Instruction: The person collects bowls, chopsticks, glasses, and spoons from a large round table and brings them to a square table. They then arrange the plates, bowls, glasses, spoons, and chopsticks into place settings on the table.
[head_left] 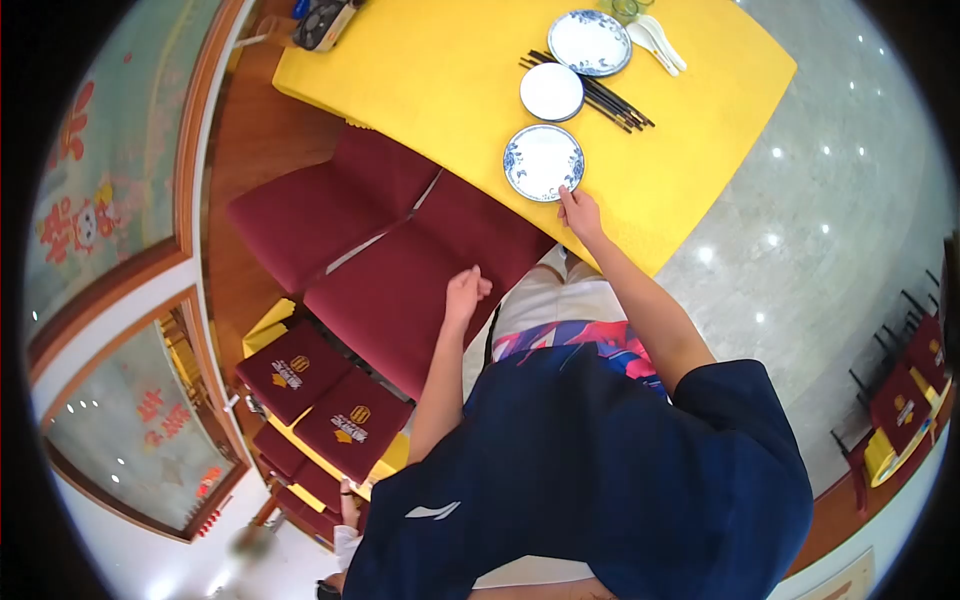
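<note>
A white plate with blue flowers (pixel 541 160) lies near the corner of the yellow-covered table (pixel 450 90). My right hand (pixel 580 214) pinches its near rim, thumb and finger at the edge. My left hand (pixel 467 295) hangs over the maroon chair seats, fingers curled in with nothing visible in them. Just beyond the plate sits a smaller white dish (pixel 552 90), beside a bundle of black chopsticks (pixel 612 104) that runs partly behind it. Farther back are a larger blue-patterned plate (pixel 590 42) and white spoons (pixel 655 46).
Green-tinted glasses (pixel 628 8) stand at the table's far edge. Maroon chairs (pixel 375 290) line the left side, against the table. More chairs with printed maroon backs (pixel 355 420) are behind them. Another person's hand (pixel 348 505) shows at lower left.
</note>
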